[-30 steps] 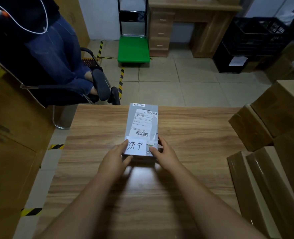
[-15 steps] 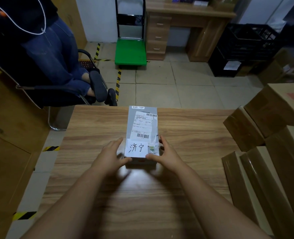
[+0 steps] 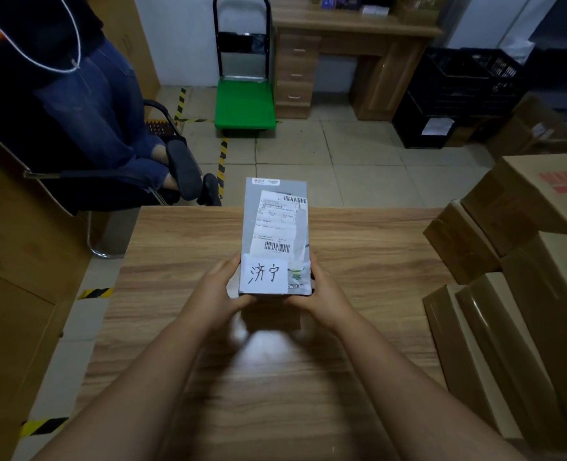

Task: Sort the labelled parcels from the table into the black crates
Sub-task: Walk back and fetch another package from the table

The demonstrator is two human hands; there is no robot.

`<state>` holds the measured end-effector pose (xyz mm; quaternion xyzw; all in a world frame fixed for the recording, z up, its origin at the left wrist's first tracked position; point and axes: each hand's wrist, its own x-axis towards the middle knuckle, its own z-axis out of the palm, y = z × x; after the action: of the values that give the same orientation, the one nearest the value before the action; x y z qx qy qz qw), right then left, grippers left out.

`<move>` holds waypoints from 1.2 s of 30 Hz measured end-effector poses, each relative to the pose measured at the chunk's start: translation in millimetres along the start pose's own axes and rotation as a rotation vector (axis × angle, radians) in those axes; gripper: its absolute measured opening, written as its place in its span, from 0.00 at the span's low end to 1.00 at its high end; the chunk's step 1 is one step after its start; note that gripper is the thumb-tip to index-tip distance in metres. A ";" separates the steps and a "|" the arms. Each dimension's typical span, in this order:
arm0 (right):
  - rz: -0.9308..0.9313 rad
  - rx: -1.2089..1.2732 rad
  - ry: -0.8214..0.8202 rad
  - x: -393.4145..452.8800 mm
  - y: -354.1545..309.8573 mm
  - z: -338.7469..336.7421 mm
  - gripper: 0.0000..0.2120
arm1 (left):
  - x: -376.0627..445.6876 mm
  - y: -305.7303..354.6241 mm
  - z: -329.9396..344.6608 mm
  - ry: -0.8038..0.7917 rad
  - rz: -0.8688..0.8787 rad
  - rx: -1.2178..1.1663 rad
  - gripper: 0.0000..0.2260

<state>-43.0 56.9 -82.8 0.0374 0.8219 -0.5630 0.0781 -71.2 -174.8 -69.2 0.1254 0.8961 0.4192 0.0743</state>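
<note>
A: What is on the left side?

B: A person (image 3: 85,104) in blue jeans sits on a black chair (image 3: 115,184) in the upper left. A green cart (image 3: 244,104) stands on the floor at the top, left of the middle.

A: Where is the parcel?

B: The grey parcel (image 3: 275,227) is in the middle. It is up off the counter (image 3: 182,261), with a dark shadow on the wood under it. It has a printed label with bar codes, and a white note (image 3: 264,273) with black handwriting at its near end.

A: Who holds it?

B: Both hands do. The left hand (image 3: 217,291) has a closed grip on the near left edge. The right hand (image 3: 327,294) has a closed grip on the near right edge. The far end of the parcel points away, past the far edge of the counter.

A: And on the right?

B: A wood desk (image 3: 352,31) stands at the top. Right of it, black crates (image 3: 458,91) are stacked on the floor, upper right. One has a white paper on its front. Brown boxes (image 3: 524,261) are piled along the right edge.
</note>
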 end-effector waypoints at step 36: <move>-0.535 -0.029 0.247 -156.7 -246.9 17.0 0.53 | -149.6 135.8 -191.2 0.418 0.520 -0.001 0.40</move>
<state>75.9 -44.5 164.9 -0.1135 0.8138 -0.5429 -0.1733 48.5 -274.1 161.4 0.2611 0.8298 0.4411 -0.2205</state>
